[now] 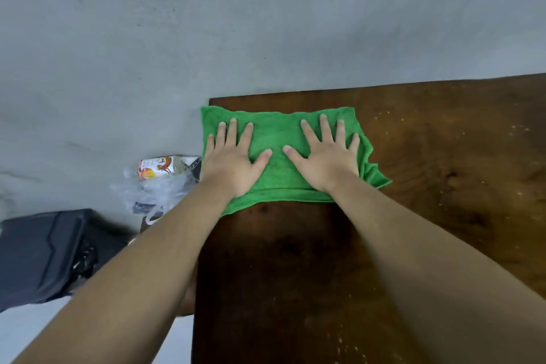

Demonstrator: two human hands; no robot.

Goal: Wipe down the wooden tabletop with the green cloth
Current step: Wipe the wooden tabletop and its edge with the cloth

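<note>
A green cloth (277, 133) lies spread flat on the far left corner of the dark wooden tabletop (443, 156), its left edge hanging slightly over the table's side. My left hand (233, 156) rests palm down on the cloth's left half with fingers spread. On the right half my right hand (328, 156) lies flat in the same way, its fingers apart too. Both thumbs point toward each other near the cloth's middle. Pale specks and crumbs dot the wood to the right and near the front.
A grey wall runs behind the table. On the floor left of the table lie a clear plastic bag with a labelled bottle (161, 167) and a black case (47, 254). The tabletop's left edge runs down under my left forearm.
</note>
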